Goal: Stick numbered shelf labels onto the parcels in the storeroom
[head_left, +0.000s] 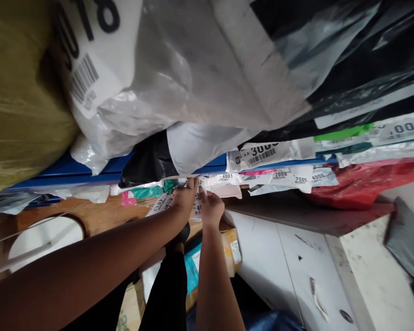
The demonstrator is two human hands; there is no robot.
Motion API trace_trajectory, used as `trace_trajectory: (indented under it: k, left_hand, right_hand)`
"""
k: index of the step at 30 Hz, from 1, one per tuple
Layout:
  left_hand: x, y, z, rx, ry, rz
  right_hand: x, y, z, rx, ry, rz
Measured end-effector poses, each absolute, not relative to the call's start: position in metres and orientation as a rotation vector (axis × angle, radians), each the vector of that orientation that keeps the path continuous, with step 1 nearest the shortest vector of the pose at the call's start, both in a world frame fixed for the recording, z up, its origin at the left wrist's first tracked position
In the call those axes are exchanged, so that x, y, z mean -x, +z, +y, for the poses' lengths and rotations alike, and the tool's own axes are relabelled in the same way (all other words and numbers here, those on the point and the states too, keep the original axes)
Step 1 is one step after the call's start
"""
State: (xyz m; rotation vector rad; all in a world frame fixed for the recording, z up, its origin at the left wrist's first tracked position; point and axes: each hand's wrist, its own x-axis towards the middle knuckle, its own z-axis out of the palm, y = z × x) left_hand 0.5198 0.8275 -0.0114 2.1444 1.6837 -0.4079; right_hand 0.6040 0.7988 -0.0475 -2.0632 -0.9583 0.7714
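So on the far left a yellowish bag (20, 96) bulged over the edge of a blue shelf (113, 167), with a big grey bag (186, 78) slumped next to it, probably just because they were too fat to sit flat. Left hand (184, 200) was under the shelf edge, fingers bent at some small labelled packets (197, 209); couldn't tell if it was actually pinching one. The packets sat right between both hands. Right hand (212, 209) was on their other side, thumb and fingers close together, grip too small to make out. Further right, labels (227, 177) faced outward, I'd guess so the numbers could be read, and a red bag (368, 184) drooped above a white cabinet (279, 257).
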Motion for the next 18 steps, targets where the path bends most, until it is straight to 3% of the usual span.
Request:
trace_trajectory:
  k: [4, 8, 11, 14, 18]
  left_hand:
    - [-0.523, -0.019, 0.826, -2.105, -0.398, 1.71]
    - [-0.526, -0.022, 0.816, -2.046, -0.341, 1.738]
    - [-0.526, -0.019, 0.798, -1.92, -0.228, 1.743]
    - [-0.531, -0.015, 0.775, -1.558, 0.276, 1.718]
    - [-0.545, -0.021, 0.756, -0.52, 0.925, 1.328]
  right_hand:
    - [-0.604, -0.058, 0.792, 2.01, 0.683, -0.913]
    - [-0.62, -0.058, 0.779, 1.745, 1.039, -0.868]
    - [-0.645, -0.044, 0.765, 1.843, 1.251, -0.881]
    - [-0.666, -0.026, 0.755, 1.808, 1.45, -0.75]
    - [-0.675, -0.009, 0.757, 1.597, 1.636, -0.814]
